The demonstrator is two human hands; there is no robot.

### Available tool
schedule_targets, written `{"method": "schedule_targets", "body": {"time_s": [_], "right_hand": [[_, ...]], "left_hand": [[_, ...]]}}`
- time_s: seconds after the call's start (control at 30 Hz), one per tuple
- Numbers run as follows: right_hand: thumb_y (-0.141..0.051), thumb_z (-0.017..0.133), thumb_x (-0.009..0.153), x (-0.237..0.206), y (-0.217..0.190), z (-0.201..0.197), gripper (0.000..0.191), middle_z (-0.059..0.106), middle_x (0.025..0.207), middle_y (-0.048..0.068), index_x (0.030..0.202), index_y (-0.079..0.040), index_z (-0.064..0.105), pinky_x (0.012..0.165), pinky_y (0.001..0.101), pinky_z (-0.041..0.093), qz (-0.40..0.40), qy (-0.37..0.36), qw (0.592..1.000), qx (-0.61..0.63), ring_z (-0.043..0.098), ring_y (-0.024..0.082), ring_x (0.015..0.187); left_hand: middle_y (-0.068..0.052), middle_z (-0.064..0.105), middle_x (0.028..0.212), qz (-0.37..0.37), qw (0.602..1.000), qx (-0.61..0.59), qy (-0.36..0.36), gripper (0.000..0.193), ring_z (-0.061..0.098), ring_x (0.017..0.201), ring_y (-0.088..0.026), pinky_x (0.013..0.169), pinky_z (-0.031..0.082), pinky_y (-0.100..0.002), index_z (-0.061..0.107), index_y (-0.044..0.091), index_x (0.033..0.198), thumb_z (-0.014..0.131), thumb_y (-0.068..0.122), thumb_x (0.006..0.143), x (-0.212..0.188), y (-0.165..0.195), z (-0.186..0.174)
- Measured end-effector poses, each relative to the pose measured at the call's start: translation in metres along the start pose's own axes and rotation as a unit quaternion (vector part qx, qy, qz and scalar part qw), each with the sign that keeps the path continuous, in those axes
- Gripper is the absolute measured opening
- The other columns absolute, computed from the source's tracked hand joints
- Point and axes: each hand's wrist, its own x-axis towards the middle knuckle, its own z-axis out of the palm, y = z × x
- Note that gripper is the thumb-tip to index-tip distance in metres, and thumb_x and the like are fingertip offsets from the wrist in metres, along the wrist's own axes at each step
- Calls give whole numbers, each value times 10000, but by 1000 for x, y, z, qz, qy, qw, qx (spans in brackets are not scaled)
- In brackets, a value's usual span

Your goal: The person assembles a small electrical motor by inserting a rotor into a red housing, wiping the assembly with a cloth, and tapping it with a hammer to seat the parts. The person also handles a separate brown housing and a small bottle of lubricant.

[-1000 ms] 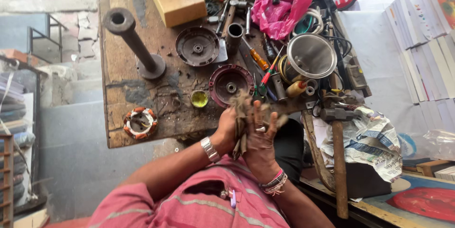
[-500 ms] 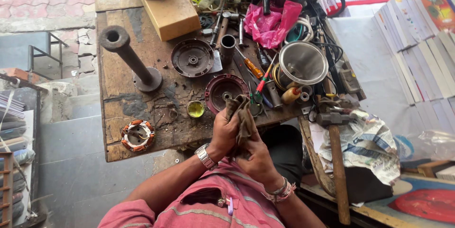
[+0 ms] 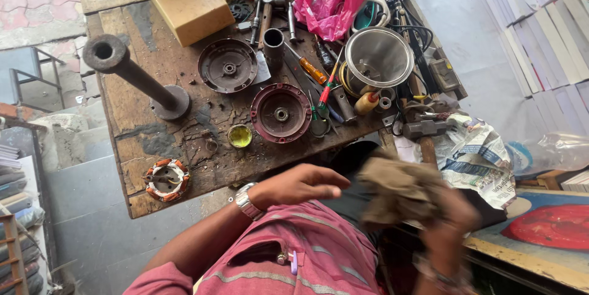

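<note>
Head cam: both hands were bunched over the brown rag [image 3: 399,187] at the bench [image 3: 132,141]; now right hand [image 3: 451,221] clenches it off right, left hand [image 3: 300,186] hovers empty, fingers loose.

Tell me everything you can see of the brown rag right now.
The brown rag is a crumpled, dirty tan cloth, bunched in the right hand, which grips it from beneath; both are motion-blurred. It is held in the air off the workbench's right front corner. The left hand is apart from it, fingers open.
</note>
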Motion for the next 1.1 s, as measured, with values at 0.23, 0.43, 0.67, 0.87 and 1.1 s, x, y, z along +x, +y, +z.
{"method": "schedule_targets", "body": {"time_s": [0.23, 0.43, 0.67, 0.87, 1.1], "right_hand": [[-209, 850, 739, -23, 115, -121, 525, 693, 1046, 223, 1190, -15, 665, 806, 464, 548, 164, 34, 887, -429, 690, 372, 931], [-363, 925, 721, -30, 107, -94, 726, 717, 1169, 240, 1314, -36, 664, 940, 486, 547, 156, -145, 868, -449, 694, 393, 1083], [-253, 768, 919, 19, -31, -36, 376, 673, 1407, 141, 1247, -80, 711, 1143, 407, 495, -5, -48, 976, -212, 625, 289, 1337], [-257, 784, 793, 49, -112, 44, 431, 636, 1396, 130, 1194, -110, 726, 1070, 438, 465, -68, -217, 968, -105, 584, 312, 1311], [-271, 782, 797, 44, -138, 82, 392, 624, 1382, 137, 1159, -127, 735, 998, 457, 462, -147, -308, 938, -54, 570, 335, 1282]], "left_hand": [[-71, 762, 1142, -57, 950, -34, 306, 343, 699, 1033, -135, 910, 566, -299, 692, 42, 1256, 674, 236, 975, -32, -7, -81], [-173, 723, 1136, -176, 797, 318, 482, 387, 723, 943, -258, 824, 581, -386, 675, 25, 1231, 727, 280, 944, -76, -39, -144], [-223, 607, 1287, -242, 793, 361, 427, 841, 586, 1176, -357, 1007, 483, -464, 479, -16, 1430, 830, 426, 806, -109, -75, -151], [-177, 506, 1425, -241, 738, 450, 442, 1043, 469, 1308, -346, 1053, 416, -479, 407, 19, 1461, 921, 415, 645, -96, -107, -110], [-111, 616, 1315, -200, 692, 471, 509, 919, 534, 1216, -286, 1014, 374, -460, 507, 54, 1399, 923, 351, 635, -88, -120, -103]]}}
